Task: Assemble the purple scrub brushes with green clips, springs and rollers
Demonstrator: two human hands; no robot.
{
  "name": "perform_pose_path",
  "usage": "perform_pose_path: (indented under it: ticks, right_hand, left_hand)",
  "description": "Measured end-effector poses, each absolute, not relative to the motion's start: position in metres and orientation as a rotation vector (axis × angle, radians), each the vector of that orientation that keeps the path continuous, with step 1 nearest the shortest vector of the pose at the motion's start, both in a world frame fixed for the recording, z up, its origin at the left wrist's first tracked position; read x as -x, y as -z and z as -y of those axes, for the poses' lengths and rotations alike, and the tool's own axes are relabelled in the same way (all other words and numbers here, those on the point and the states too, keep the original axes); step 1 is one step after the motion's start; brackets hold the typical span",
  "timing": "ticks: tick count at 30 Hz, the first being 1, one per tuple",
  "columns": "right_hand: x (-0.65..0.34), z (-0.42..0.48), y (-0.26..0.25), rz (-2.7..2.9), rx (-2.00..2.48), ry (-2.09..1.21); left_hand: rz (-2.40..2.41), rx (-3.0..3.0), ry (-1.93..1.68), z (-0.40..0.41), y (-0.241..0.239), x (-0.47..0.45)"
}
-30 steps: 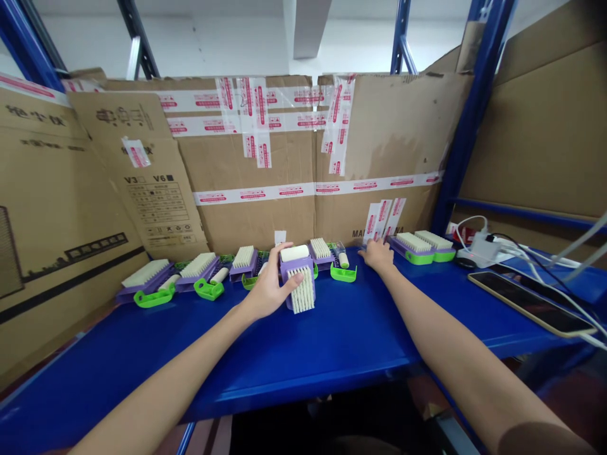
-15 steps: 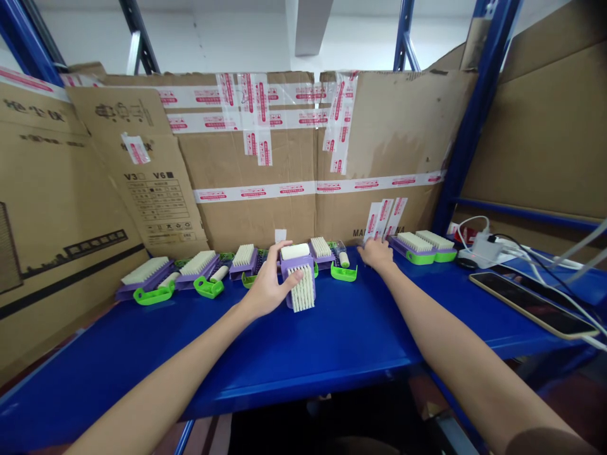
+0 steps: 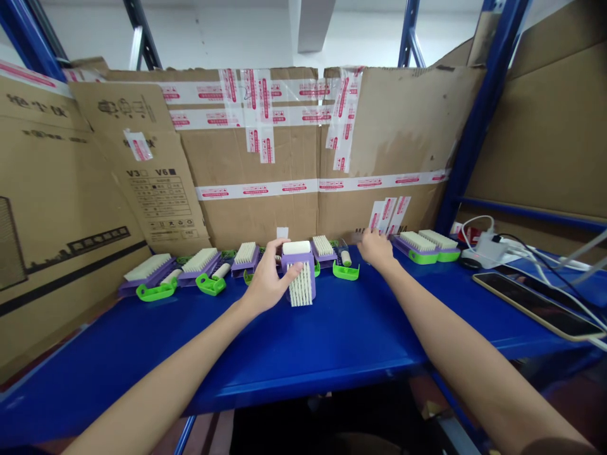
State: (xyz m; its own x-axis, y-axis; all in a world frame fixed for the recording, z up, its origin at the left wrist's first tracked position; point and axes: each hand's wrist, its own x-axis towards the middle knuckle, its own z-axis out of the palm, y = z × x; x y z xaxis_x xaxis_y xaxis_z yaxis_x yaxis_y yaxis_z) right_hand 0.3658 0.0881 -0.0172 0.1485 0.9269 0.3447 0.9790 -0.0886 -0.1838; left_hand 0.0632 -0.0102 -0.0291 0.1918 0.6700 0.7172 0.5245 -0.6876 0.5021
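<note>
My left hand is wrapped round a purple brush block with cream bristles facing me and a white pad on top, standing on the blue shelf. My right hand reaches to the back of the shelf, fingers at the strips of pink-printed tape stuck on the cardboard wall; whether it pinches one is hidden. A row of purple and green brush sets lies along the back, with a green tray and small roller between my hands.
Two more brush sets lie at the right. A phone, a white charger and cables sit at the far right. Taped cardboard walls the back and left. Blue rack posts stand behind.
My right hand has crept slightly up and back toward the tape strips. My left hand keeps its hold on the brush block. The view has shifted a little.
</note>
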Motion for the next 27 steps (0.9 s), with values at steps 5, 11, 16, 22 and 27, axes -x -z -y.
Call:
perform_pose_path:
  ticks: [5, 11, 16, 22, 27]
  right_hand:
    - [-0.348, -0.070, 0.004, 1.853, 1.928, 0.265]
    - [-0.333, -0.065, 0.003, 1.852, 1.688, 0.231]
    - [-0.322, -0.065, 0.010, 1.843, 1.332, 0.156]
    - [-0.304, -0.052, 0.010, 1.841, 1.025, 0.081]
    - [-0.294, -0.039, 0.010, 1.831, 0.828, 0.045]
  left_hand:
    - [-1.245, -2.344, -1.522, 0.008, 0.029, -0.062]
    - [-1.207, -2.336, -1.517, 0.007, 0.030, -0.061]
    - [-1.135, -2.293, -1.480, 0.006, 0.032, -0.061]
    - [-1.103, -2.260, -1.459, 0.009, 0.031, -0.063]
    - [-1.057, -2.166, -1.387, 0.010, 0.030, -0.065]
